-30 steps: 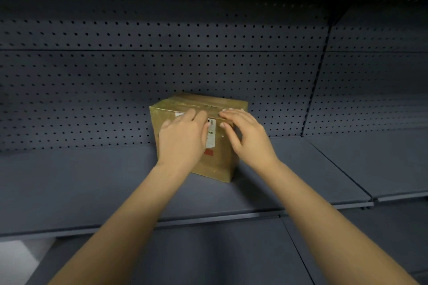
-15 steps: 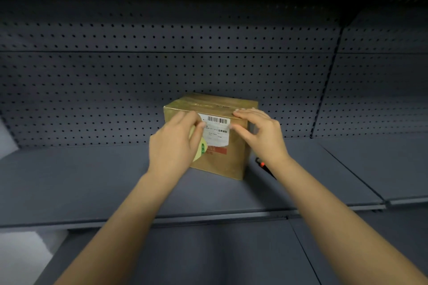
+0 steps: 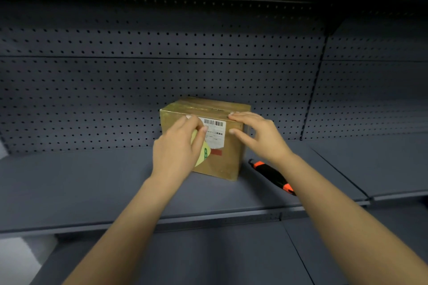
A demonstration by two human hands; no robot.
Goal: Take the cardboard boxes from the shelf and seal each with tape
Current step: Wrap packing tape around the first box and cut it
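Both arms are bare along all that shows of them, from the lower edge of the view up to the fingertips. The left forearm and the right forearm are slim and smooth, looking broad close to the camera and narrowing evenly towards the wrists. The left hand shows its back, rounded, with faint knuckle ridges and a soft crease at the wrist. The right hand also shows its back, and its fingers are long and slender. The nails are short, plain and pale, clearest on the left thumb and the right thumb. The outlines of both hands are slightly blurred.
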